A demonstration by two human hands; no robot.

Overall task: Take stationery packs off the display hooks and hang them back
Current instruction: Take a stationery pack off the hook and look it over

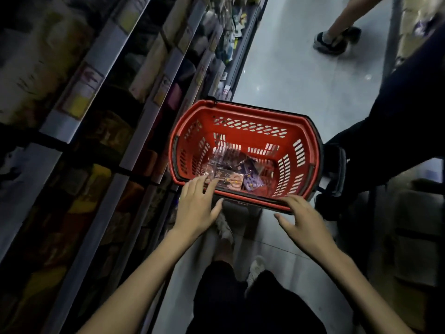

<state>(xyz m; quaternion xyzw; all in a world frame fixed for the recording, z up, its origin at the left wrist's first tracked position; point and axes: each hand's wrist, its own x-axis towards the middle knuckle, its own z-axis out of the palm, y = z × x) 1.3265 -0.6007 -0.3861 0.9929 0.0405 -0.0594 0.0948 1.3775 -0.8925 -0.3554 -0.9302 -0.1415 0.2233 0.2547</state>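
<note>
Spreading straight and loose, the fingers (204,186) of the left hand (196,206) reach over the near rim of the basket (243,109) and hold nothing. The right hand (304,219) lies relaxed with its fingertips on the same rim, gripping nothing. The stationery packs (231,172) lie heaped on the basket floor, just beyond the left fingertips. They look light, thin and floppy, in glossy film that is probably slippery. A pinch at the stiffer top edge, where a hang hole would sit, should hold best. Shelves (101,97) run along the left.
</note>
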